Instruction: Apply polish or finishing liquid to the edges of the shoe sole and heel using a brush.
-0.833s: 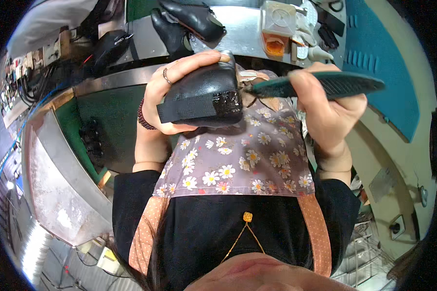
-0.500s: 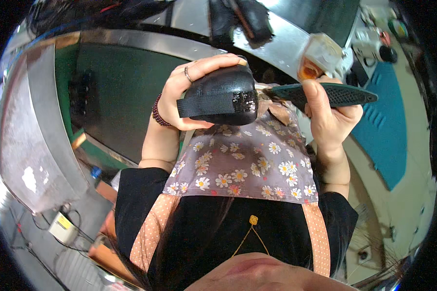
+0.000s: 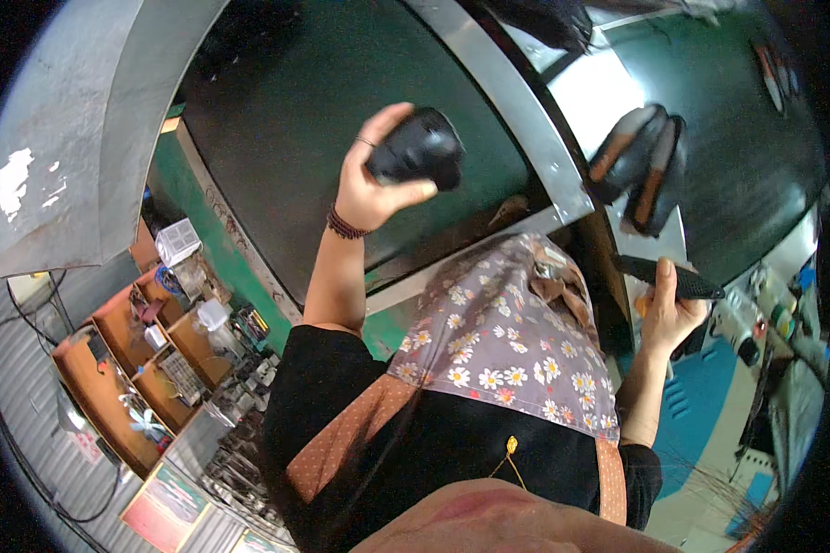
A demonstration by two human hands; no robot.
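Note:
My left hand point(image 3: 367, 189) is closed around a black shoe point(image 3: 421, 149), holding it up over a dark green conveyor belt point(image 3: 304, 120). The thumb lies along the shoe's near side and the fingers wrap its far side. Over at the right, my right hand point(image 3: 675, 321) grips the black textured handle of a brush point(image 3: 666, 275); its bristle end cannot be made out now. Beyond that hand lie two black shoes point(image 3: 650, 175) with brown on them, side by side.
A metal rail point(image 3: 526, 111) edges the belt. More shoes point(image 3: 773, 78) sit at the far right on a second dark surface. Bottles point(image 3: 736, 323) stand on the right, by a blue panel point(image 3: 696, 410). Wooden shelving point(image 3: 111, 378) with small items is at lower left.
The shoe has moved away from the brush, outward over the belt. My right hand has gone lower and farther right with the brush. The whole view has swung leftward.

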